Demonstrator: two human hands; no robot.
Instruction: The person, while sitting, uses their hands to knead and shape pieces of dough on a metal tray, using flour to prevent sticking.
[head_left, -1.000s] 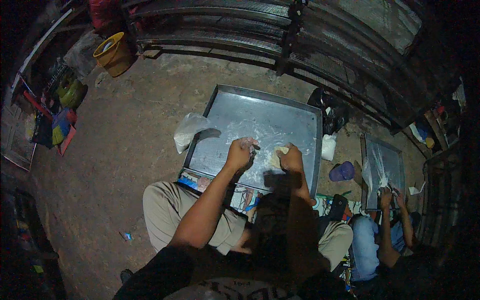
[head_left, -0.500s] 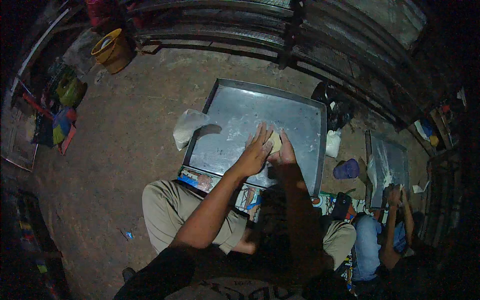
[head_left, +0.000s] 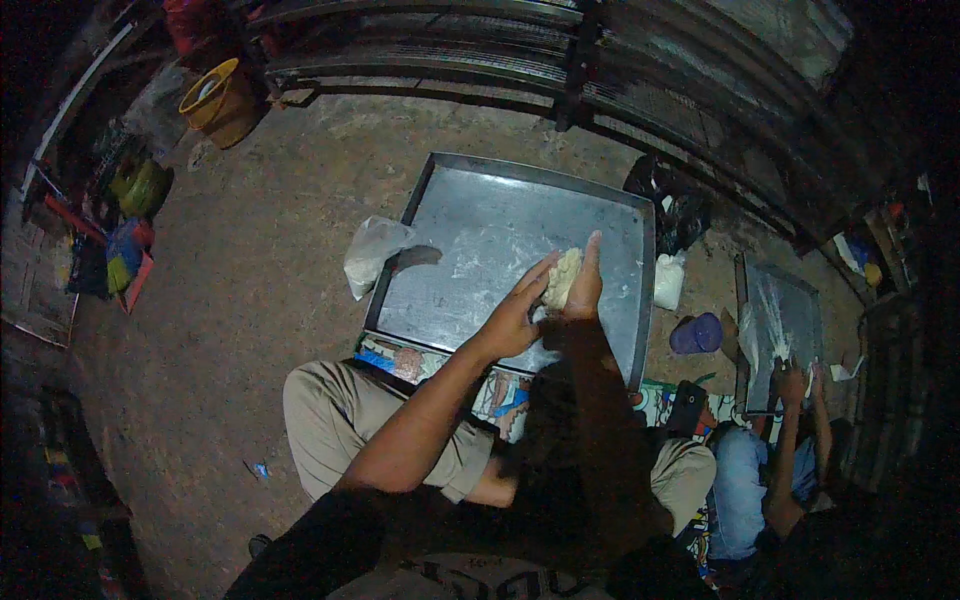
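A pale, rough-surfaced lump of dough (head_left: pixel 564 280) is sandwiched between my two hands, above the right half of a big metal tray (head_left: pixel 470 220). Against its left side lies my left hand (head_left: pixel 518 312), fingers long and slanting away from me. My right hand (head_left: pixel 587 283) presses from the right, its fingers pointing up and away. The inner palms are hidden. White flour is smeared over the tray's floor and dusts my fingertips.
A clear bag of white powder (head_left: pixel 372 255) leans at the tray's left edge. On the right are a white bag (head_left: pixel 668 281), a purple cup (head_left: pixel 696 334) and a phone (head_left: pixel 686 408). Farther right, another person's hands (head_left: pixel 803 382) work at a second tray (head_left: pixel 795 300). A yellow bucket (head_left: pixel 222 110) stands far left.
My hands have shifted slightly right and tilted apart at the fingertips, showing more of the dough, which looks rougher. The other person's hands have moved too.
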